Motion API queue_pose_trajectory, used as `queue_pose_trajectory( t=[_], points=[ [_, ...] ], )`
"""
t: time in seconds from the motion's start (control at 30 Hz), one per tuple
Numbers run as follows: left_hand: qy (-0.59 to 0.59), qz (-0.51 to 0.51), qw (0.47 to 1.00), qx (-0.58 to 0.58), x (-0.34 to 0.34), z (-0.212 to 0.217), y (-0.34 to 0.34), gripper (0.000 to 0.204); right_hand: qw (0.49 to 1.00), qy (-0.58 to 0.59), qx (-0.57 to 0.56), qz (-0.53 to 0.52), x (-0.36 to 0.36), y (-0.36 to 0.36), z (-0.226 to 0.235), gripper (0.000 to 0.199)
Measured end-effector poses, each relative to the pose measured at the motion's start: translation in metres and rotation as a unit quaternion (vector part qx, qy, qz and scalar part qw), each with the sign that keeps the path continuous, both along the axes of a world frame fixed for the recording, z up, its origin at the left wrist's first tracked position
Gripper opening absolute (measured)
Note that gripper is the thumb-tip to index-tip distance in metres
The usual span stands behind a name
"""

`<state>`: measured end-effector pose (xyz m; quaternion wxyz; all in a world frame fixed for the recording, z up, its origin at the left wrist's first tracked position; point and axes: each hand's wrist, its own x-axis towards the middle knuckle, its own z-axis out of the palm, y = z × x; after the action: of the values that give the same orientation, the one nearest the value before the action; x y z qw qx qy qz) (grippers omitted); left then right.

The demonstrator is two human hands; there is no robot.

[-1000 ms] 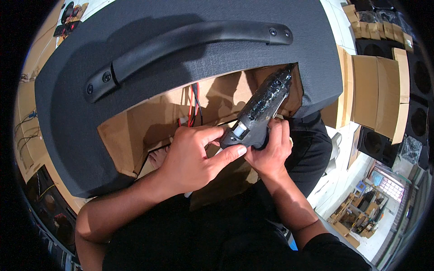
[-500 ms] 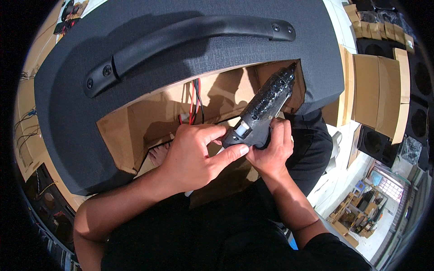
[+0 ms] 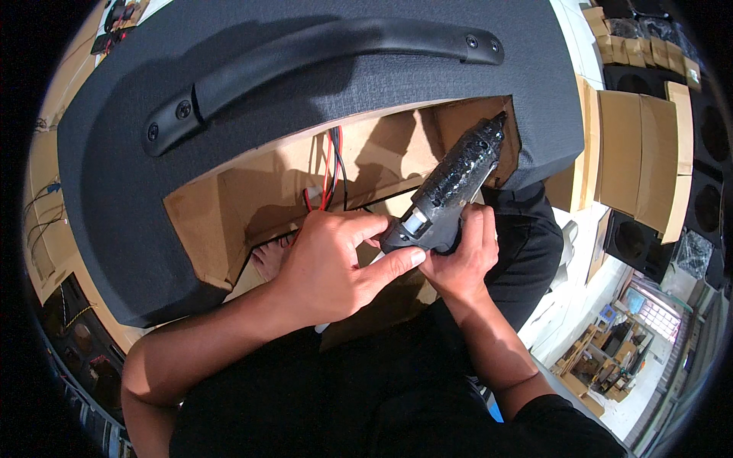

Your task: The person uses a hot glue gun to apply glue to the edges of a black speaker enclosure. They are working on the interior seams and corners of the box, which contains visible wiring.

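Observation:
A black glue gun [image 3: 456, 177], its barrel dark and shiny, points up and right with its nozzle at the right inner corner of a cabinet opening. My right hand [image 3: 467, 248] is wrapped around its handle. The thumb and forefinger of my left hand [image 3: 336, 263] pinch the rear of the gun; its other fingers are mostly hidden. A whitish piece [image 3: 414, 221] shows in a slot at the gun's back. The large speaker-like cabinet [image 3: 259, 99] has a dark textured covering and bare brown wood inside the cutout. Red and black wires [image 3: 333, 172] hang within.
A curved black carrying handle [image 3: 328, 57] is screwed to the cabinet's face. Open cardboard boxes [image 3: 637, 153] and black panels with round holes [image 3: 632, 238] stand at the right. Another dark panel with wires [image 3: 84, 343] lies at the left. My leg [image 3: 527, 237] is beside the cabinet.
The glue gun and both hands have shifted very slightly to the right, with the nozzle a touch lower. My grip on the gun looks the same.

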<state>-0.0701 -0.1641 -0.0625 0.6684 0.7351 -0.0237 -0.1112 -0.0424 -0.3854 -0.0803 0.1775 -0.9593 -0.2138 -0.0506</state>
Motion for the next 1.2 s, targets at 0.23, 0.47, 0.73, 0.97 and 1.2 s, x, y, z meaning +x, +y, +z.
queue_pose_trajectory(
  t=[0.23, 0.47, 0.73, 0.97, 1.2],
  points=[
    [-0.009, 0.003, 1.000, -0.021, -0.002, -0.001, -0.001, 0.031, 1.000, -0.004, 0.014, -0.006, -0.003, -0.001, -0.002, 0.057],
    [-0.023, -0.003, 1.000, -0.013, -0.006, -0.003, -0.003, 0.030, 1.000, -0.005, -0.002, -0.006, -0.008, -0.004, -0.001, 0.058],
    [-0.020, -0.009, 1.000, -0.015, -0.009, -0.002, -0.005, 0.031, 1.000, 0.004, 0.007, -0.012, -0.013, -0.008, 0.000, 0.063],
    [-0.058, -0.006, 0.998, -0.008, -0.010, -0.007, -0.007, 0.032, 0.999, 0.022, -0.005, -0.027, -0.018, -0.010, -0.001, 0.062],
    [-0.061, -0.007, 0.998, -0.016, -0.014, -0.009, -0.010, 0.034, 1.000, 0.003, 0.002, -0.014, -0.021, -0.014, -0.002, 0.062]
  ],
)
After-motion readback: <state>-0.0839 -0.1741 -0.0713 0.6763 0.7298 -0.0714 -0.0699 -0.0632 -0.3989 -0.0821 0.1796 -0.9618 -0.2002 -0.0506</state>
